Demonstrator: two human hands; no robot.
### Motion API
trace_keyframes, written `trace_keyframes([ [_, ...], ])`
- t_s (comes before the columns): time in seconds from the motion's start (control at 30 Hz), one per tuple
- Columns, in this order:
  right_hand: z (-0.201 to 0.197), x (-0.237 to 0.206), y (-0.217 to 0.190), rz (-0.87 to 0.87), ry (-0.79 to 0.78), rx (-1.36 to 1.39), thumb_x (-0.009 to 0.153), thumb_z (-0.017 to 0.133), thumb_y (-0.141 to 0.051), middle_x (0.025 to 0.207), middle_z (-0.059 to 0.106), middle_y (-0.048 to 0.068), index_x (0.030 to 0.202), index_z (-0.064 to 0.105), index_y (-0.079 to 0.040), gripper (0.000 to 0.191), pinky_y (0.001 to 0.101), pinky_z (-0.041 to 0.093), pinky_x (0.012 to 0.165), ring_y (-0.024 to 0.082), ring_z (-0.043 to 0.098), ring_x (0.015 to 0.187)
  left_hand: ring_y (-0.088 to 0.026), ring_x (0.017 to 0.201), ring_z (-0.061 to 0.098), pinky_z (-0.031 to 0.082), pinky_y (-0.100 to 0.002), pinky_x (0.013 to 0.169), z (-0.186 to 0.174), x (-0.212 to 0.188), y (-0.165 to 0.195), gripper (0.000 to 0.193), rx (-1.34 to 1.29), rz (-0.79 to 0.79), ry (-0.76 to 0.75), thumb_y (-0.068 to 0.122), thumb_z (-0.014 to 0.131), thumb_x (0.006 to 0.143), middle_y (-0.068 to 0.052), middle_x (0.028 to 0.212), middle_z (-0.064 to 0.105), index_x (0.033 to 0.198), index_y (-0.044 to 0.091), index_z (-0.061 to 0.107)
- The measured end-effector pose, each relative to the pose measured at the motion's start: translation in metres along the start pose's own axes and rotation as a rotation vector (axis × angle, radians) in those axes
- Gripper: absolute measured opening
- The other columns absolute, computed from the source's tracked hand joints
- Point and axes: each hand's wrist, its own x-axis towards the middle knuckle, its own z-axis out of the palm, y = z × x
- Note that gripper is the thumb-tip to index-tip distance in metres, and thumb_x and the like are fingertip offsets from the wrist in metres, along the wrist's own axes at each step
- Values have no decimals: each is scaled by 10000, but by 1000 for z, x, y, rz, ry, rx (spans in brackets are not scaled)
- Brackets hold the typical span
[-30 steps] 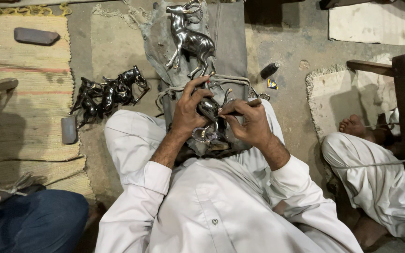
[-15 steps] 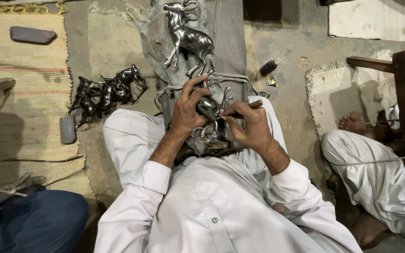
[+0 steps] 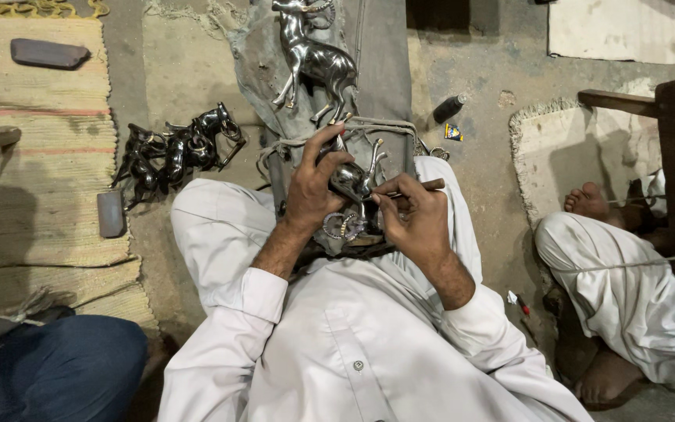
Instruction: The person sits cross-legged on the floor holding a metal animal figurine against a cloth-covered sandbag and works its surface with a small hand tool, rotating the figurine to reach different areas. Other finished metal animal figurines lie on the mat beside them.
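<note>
small silver metal deer figure sits in the lap area, centre of view, just near of the grey cloth strip. its long axis seems to run roughly left-near to right-far, thin legs or antlers poking up toward the far side; which end is the head, cannot tell, fingers cover much of it. curled metal rings show just below it, touching or very near.

left hand wraps the figure from the left, fingers curled tight over its top, thumb side pressed on the body, firm clasp. right hand pinches a thin tool with a wooden handle, fingers pressed together around it, handle pointing right, the tip end at the figure's right side. both wrists come out of white sleeves.

larger silver deer figure lies on the cloth strip, far of the hands, legs pointing near, well apart from the held one. cluster of dark metal animal figures on the floor to the left, beside a flat grey block. another flat dark block far left on the woven mat.

small dark cylinder on the floor, right of the cloth, and just near it a tiny packet, blue with yellow and red, print too small to read. another person's bare foot and white-clad leg at right; blue-clad knee near left.
</note>
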Motion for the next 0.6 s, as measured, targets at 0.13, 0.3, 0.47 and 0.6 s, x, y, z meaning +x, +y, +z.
trace_keyframes([
  [0.13,-2,0,3,-19,-10,-25,916,711,40,861,774,89,947,680,28,45,234,629,679,116,782,806,-312,1396,549,552,-349,1026,5,-1,-2,522,6,-8,-11,54,914,683,-73,1504,474,1120,113,634],
  [0.3,-2,0,3,-25,-8,-18,904,725,39,841,769,92,920,667,33,61,245,631,691,121,779,782,-310,1404,538,547,-339,1035,6,-1,-5,520,6,15,0,38,904,676,-70,1504,466,1116,99,634],
  [0.47,-2,-2,2,13,-16,-13,899,722,43,824,762,90,907,661,33,62,255,632,689,121,776,769,-311,1396,549,558,-355,1029,3,-2,-2,527,3,4,-2,16,894,658,-71,1505,472,1109,98,633],
  [0.6,-3,-3,3,-15,-21,-13,886,716,44,867,768,95,904,655,38,64,257,651,726,130,779,815,-313,1395,554,564,-351,1015,2,-2,-1,522,10,1,-9,12,886,658,-67,1504,473,1108,100,634],
])
